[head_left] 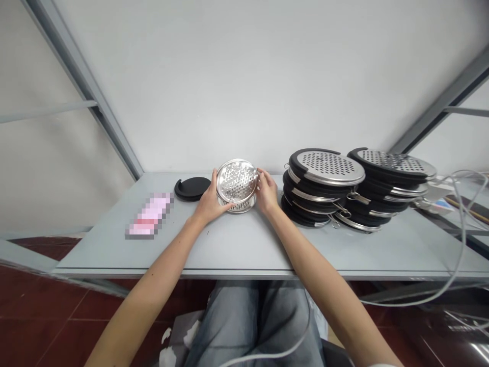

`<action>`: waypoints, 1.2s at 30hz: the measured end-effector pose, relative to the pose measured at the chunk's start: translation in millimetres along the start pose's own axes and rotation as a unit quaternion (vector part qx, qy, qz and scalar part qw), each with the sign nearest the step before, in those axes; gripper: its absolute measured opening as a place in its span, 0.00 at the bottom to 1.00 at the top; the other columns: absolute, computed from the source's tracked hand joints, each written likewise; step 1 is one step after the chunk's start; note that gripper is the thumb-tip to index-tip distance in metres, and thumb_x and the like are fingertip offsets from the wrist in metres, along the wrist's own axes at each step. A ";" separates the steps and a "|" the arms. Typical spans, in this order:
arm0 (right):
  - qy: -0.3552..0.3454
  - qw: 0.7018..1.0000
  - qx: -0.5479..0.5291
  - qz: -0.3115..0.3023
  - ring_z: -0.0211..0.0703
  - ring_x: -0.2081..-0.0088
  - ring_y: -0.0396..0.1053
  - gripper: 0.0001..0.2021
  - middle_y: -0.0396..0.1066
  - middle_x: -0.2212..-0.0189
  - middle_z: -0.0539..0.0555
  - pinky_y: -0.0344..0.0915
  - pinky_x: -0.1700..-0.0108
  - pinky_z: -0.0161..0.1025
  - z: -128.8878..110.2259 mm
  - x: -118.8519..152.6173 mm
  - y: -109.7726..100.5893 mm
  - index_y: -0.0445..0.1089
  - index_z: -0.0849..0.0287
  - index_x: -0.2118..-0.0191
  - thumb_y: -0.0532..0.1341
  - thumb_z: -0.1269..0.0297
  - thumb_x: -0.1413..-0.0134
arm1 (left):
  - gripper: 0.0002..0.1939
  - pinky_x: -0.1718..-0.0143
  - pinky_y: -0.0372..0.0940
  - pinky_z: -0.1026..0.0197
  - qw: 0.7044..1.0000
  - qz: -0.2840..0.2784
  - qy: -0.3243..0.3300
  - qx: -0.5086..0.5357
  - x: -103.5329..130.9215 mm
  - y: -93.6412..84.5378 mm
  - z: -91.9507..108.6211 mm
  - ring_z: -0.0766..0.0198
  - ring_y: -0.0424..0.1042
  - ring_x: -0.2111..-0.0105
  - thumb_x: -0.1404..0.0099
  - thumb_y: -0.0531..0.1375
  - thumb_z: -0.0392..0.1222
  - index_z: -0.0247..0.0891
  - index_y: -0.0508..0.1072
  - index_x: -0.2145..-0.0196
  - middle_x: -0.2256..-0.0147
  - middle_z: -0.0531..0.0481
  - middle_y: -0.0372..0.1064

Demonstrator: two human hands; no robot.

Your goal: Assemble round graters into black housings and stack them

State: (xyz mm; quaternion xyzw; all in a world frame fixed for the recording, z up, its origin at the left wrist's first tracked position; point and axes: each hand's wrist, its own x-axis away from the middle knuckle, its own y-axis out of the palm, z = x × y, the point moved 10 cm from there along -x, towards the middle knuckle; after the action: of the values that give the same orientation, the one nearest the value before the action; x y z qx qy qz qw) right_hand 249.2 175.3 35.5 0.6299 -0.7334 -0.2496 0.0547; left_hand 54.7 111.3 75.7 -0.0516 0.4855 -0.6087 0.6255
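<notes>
Currently, the left hand [208, 204] grasps a round, silver, perforated-metal plate [237, 181] over the grey tabletop [237, 244], overlapping a similar silver disc [241, 207]; the right hand's [268, 191] grip is unclear. Loose pinching could drop it.

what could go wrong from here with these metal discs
The left hand grips a perforated disc; a slip might scrape the fingers.
The nearer stack stands beside the right hand; a bump could topple it.
The loose white cable might snag something.
</notes>
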 end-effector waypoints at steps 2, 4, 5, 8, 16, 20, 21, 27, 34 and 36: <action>-0.050 0.996 0.067 -0.035 0.47 0.49 0.69 0.24 0.72 0.50 0.55 0.68 0.49 0.46 -10.2 2.0 7.2 0.69 0.55 0.49 0.56 0.44 0.45 | 0.65 0.38 0.55 0.48 1.000 0.005 -0.013 0.006 -0.2 -0.8 -2.9 0.44 0.51 0.35 0.50 0.70 0.52 0.41 0.26 0.32 0.33 0.36 0.43; -0.100 0.981 0.150 -0.072 0.50 0.42 0.63 0.28 0.66 0.43 0.57 0.61 0.41 0.49 -18.3 5.9 14.5 0.67 0.56 0.45 0.54 0.42 0.44 | 0.66 0.39 0.56 0.48 1.000 0.009 -0.026 0.008 -0.3 -1.5 -6.4 0.43 0.52 0.36 0.51 0.70 0.54 0.40 0.28 0.32 0.34 0.36 0.46; -0.122 0.969 0.195 -0.090 0.52 0.39 0.59 0.30 0.63 0.41 0.58 0.58 0.39 0.50 -20.7 8.4 17.8 0.65 0.56 0.43 0.55 0.41 0.45 | 0.66 0.39 0.56 0.47 0.999 0.009 -0.032 0.008 -0.4 -1.5 -8.2 0.43 0.53 0.36 0.52 0.70 0.55 0.39 0.30 0.31 0.34 0.35 0.48; -0.162 0.925 0.311 -0.145 0.55 0.37 0.54 0.37 0.56 0.37 0.62 0.54 0.37 0.53 -19.7 15.2 25.4 0.58 0.57 0.37 0.59 0.42 0.48 | 0.64 0.39 0.56 0.46 0.999 0.016 -0.040 0.004 -0.4 -1.7 -12.8 0.43 0.54 0.37 0.53 0.70 0.58 0.37 0.35 0.32 0.36 0.34 0.51; -0.167 0.867 0.429 -0.189 0.61 0.35 0.52 0.45 0.54 0.36 0.66 0.49 0.35 0.58 -13.3 18.7 27.6 0.49 0.61 0.33 0.62 0.42 0.51 | 0.55 0.38 0.53 0.46 0.998 0.050 -0.019 -0.015 -1.2 -5.3 -12.3 0.44 0.55 0.37 0.51 0.68 0.62 0.35 0.48 0.35 0.39 0.33 0.54; -0.160 0.851 0.431 -0.253 0.65 0.36 0.53 0.51 0.57 0.38 0.67 0.52 0.37 0.58 -10.8 24.1 36.0 0.52 0.63 0.35 0.69 0.42 0.61 | 0.49 0.39 0.55 0.46 0.998 0.041 -0.030 -0.027 -1.5 -5.3 -16.4 0.45 0.57 0.39 0.48 0.66 0.60 0.34 0.51 0.37 0.41 0.34 0.57; -0.159 0.850 0.428 -0.264 0.66 0.37 0.54 0.52 0.57 0.38 0.68 0.53 0.37 0.58 -10.7 25.4 37.1 0.53 0.63 0.35 0.70 0.42 0.63 | 0.48 0.40 0.56 0.46 0.998 0.036 -0.029 -0.030 -1.5 -5.0 -16.9 0.45 0.57 0.39 0.48 0.66 0.60 0.35 0.53 0.38 0.41 0.34 0.58; -0.107 0.841 0.445 -0.287 0.62 0.39 0.58 0.53 0.57 0.38 0.69 0.55 0.38 0.55 2.0 28.4 31.5 0.49 0.65 0.34 0.69 0.42 0.61 | 0.40 0.44 0.60 0.46 0.997 0.014 -0.053 -0.055 0.8 -0.7 -20.5 0.45 0.63 0.44 0.47 0.65 0.60 0.36 0.59 0.43 0.47 0.37 0.65; -0.067 0.850 0.446 -0.271 0.60 0.35 0.53 0.60 0.52 0.36 0.71 0.51 0.36 0.54 12.2 25.4 15.4 0.44 0.66 0.32 0.72 0.43 0.67 | 0.34 0.46 0.62 0.47 0.998 -0.028 -0.039 -0.037 3.0 10.7 -13.9 0.48 0.65 0.47 0.44 0.63 0.60 0.38 0.63 0.47 0.49 0.40 0.66; -0.088 0.851 0.444 -0.266 0.61 0.36 0.53 0.60 0.52 0.36 0.69 0.52 0.36 0.55 9.4 24.8 14.9 0.47 0.64 0.32 0.73 0.43 0.69 | 0.34 0.46 0.61 0.46 0.998 -0.043 -0.031 -0.027 3.6 13.1 -13.1 0.48 0.65 0.46 0.43 0.63 0.60 0.38 0.62 0.45 0.48 0.40 0.65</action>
State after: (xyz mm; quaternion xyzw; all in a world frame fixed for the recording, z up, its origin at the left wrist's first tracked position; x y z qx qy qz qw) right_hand 227.1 155.7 28.0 0.7336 -0.5720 0.0438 -0.3643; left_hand 54.5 118.7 58.3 -0.1085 0.4798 -0.6198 0.6114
